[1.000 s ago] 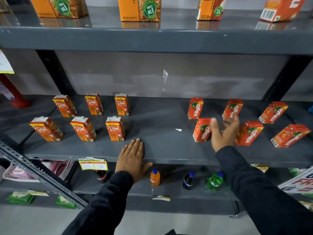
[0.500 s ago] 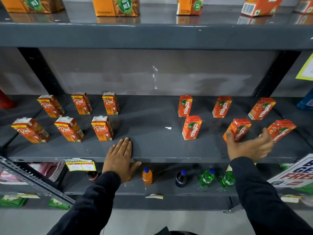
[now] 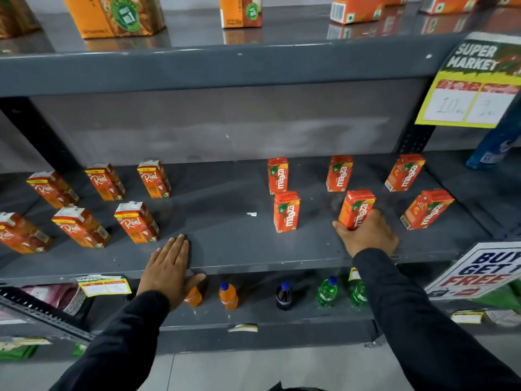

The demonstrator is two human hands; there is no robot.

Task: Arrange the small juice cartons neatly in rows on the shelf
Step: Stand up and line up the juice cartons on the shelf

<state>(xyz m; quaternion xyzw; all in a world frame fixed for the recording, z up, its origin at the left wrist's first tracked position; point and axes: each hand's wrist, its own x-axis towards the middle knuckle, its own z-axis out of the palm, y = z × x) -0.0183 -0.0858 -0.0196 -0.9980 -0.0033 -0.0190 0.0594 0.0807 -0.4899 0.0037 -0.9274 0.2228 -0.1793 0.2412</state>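
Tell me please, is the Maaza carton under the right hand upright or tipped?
Upright: the Maaza carton stands on its base, top flap up, right hand gripping its lower part.

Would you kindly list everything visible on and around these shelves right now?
Real cartons: six, red-orange, middle shelf left, two rows.
Maaza cartons: six, orange-red, middle shelf right, two rows.
Large cartons: several, orange, top shelf.
Small bottles: five, two orange, one dark, two green, lower shelf.
Supermarket price sign: one, yellow-green, upper right.
Offer sign: one, white, lower right.
Left hand: flat on the shelf edge.
Right hand: gripping the front middle Maaza carton.
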